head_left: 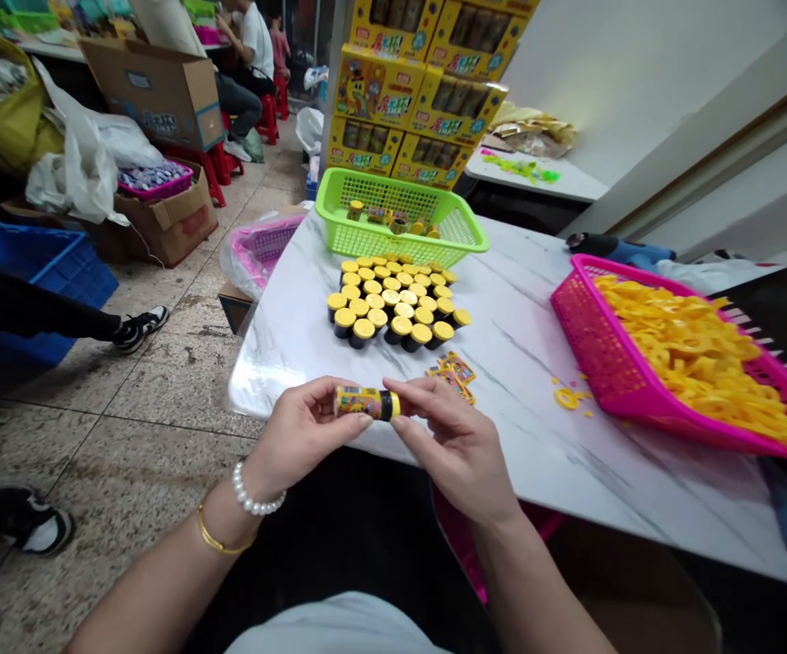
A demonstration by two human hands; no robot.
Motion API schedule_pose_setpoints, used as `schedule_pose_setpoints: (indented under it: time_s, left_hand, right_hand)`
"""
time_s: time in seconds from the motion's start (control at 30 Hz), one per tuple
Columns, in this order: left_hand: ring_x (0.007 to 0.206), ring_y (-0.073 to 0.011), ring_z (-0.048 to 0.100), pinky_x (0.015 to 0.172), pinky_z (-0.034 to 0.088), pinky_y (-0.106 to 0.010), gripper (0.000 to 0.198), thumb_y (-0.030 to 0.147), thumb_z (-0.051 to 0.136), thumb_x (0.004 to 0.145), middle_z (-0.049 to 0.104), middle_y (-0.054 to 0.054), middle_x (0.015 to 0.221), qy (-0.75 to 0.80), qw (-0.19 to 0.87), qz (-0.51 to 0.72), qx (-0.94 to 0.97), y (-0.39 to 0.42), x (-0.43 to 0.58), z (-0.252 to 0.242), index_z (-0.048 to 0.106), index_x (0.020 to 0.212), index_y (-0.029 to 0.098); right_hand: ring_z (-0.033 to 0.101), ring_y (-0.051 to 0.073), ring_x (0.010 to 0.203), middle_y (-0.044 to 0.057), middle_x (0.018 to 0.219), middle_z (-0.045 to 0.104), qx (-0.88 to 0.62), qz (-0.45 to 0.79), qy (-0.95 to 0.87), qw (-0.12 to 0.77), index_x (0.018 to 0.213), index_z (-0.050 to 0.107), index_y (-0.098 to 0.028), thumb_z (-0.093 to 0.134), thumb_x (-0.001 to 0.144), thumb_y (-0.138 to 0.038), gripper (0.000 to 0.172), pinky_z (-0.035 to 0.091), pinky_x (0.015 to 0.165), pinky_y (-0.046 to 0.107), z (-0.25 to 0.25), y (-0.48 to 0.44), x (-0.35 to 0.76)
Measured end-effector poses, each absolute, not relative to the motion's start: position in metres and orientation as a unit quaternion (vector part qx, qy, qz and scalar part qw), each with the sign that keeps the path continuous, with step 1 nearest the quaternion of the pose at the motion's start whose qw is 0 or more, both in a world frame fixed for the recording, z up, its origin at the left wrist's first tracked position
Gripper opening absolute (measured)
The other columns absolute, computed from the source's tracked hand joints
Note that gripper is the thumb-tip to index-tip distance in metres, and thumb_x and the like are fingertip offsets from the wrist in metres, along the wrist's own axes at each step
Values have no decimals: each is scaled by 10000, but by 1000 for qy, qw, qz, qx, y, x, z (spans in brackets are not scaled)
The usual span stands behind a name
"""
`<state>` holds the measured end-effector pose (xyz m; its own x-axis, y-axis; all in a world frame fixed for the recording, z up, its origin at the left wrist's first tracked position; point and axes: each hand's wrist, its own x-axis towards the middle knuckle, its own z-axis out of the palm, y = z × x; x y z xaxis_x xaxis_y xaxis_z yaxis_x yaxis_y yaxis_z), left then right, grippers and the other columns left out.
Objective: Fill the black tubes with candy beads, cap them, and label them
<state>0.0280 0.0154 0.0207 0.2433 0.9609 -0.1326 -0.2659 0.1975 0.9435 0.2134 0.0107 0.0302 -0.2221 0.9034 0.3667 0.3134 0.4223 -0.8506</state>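
Note:
A small tube (364,402) with a yellow printed label and a black, yellow-capped end lies sideways between both my hands, just over the near edge of the white marble table (523,363). My left hand (298,434), with a pearl bracelet and a gold bangle, pinches the labelled end. My right hand (458,445) pinches the capped end with thumb and fingertips. A few loose yellow stickers (453,373) lie on the table just beyond my right hand. Further back stands a cluster of several black tubes with yellow caps (393,302).
A green basket (400,238) with a few finished tubes sits at the table's far end. A pink basket (622,381) full of yellow plastic pieces (697,350) stands at the right. Yellow display boxes (421,86) are stacked behind. Other people's legs and shoes (138,329) are on the floor at left.

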Motion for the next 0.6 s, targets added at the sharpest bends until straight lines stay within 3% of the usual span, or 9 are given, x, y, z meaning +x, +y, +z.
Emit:
schedule_pose_setpoints:
  time_s: [0.13, 0.3, 0.37, 0.6]
  left_hand:
    - [781, -136, 637, 721, 508, -245, 227, 242, 777, 733, 706, -33, 866, 422, 636, 419, 492, 14, 35, 19, 665, 902, 139]
    - [677, -154, 653, 589, 535, -261, 512, 353, 771, 763, 677, -26, 809, 385, 709, 367, 463, 18, 26, 18, 584, 1193, 147]
    - [614, -136, 634, 553, 531, -249, 456, 388, 744, 796, 655, -18, 744, 387, 716, 363, 454, 18, 24, 16, 607, 1146, 128]
    - [618, -98, 587, 553, 526, -211, 337, 339, 787, 752, 676, -27, 823, 413, 658, 422, 467, 15, 33, 13, 669, 1000, 144]
  right_hand:
    - [635, 129, 883, 24, 1044, 648, -430, 289, -732, 442, 1210, 708, -338, 644, 883, -143, 386, 544, 816, 292, 30, 8, 216]
    - [687, 163, 966, 43, 1111, 702, -430, 291, -729, 446, 1187, 699, -281, 666, 864, -137, 356, 588, 822, 301, 24, 8, 223]
    - [707, 169, 949, 50, 1088, 731, -425, 270, -738, 449, 1179, 695, -256, 674, 851, -126, 354, 600, 842, 315, 18, 7, 224]
    - [734, 181, 883, 71, 1037, 762, -442, 262, -728, 454, 1115, 732, -232, 685, 853, -164, 275, 620, 779, 314, 6, 6, 220]
